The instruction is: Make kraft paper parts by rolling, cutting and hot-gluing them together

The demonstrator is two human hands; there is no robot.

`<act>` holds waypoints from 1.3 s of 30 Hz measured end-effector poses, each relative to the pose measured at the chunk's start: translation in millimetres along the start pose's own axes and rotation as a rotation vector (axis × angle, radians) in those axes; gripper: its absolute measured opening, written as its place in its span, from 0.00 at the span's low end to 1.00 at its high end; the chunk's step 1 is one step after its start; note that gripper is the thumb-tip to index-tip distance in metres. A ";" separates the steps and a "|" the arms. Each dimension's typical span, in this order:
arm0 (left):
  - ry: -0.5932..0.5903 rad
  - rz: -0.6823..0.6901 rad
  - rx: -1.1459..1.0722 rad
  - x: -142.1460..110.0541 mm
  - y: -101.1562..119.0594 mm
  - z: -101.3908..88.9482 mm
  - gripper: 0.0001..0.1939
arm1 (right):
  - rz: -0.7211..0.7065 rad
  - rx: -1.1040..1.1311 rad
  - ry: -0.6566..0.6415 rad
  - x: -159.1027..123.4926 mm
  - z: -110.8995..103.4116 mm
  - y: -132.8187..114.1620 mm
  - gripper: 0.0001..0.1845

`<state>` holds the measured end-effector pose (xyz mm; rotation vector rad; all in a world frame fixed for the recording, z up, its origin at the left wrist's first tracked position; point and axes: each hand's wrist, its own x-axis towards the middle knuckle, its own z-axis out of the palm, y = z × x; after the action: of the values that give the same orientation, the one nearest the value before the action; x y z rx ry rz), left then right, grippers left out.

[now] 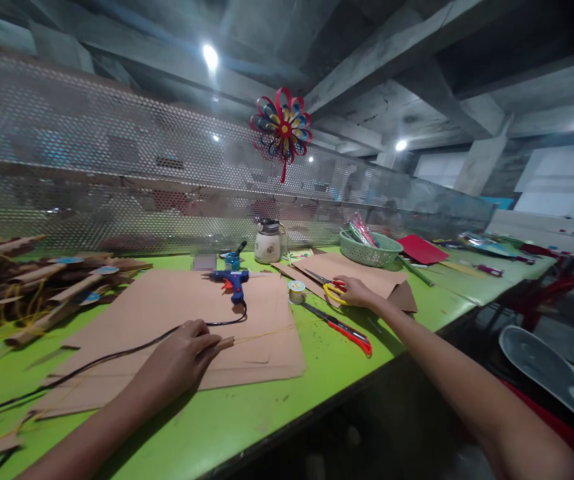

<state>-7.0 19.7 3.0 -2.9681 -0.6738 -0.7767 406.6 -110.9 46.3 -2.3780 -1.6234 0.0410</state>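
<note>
Green basket (pixel 371 254) — pink-streaked packet (pixel 361 232) inside; right hand (pixel 355 292) — at scissors (pixel 329 290).

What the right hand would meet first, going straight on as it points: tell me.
Yellow-handled scissors, which the right hand is touching; beyond, perhaps the spool or jar, though depth is unclear.

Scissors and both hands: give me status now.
Left hand pinching small brown roll. Right hand touching scissors at yellow handles. Black cable close beside left hand. Orange cutter on table, apart from both hands.
</note>
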 end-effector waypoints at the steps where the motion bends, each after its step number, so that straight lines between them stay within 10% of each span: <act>1: -0.003 -0.003 -0.005 0.3 1.0 -0.8 0.21 | -0.015 0.021 -0.015 -9.7 -4.7 1.4 0.27; 12: -0.066 -0.028 -0.030 0.6 -2.4 -0.1 0.21 | 0.002 0.206 -0.182 -74.5 -0.1 16.9 0.28; 26: -0.042 -0.019 -0.040 0.2 -6.2 3.6 0.19 | 0.006 -0.351 0.230 -54.8 -16.9 -4.8 0.15; 39: -0.036 -0.022 -0.070 -2.7 -4.7 1.8 0.18 | 0.172 -0.507 0.260 2.3 -14.4 25.9 0.15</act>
<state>-10.2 23.1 -0.3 -3.0496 -0.6957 -0.7665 433.5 -120.5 54.6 -2.7317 -1.4278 -0.6955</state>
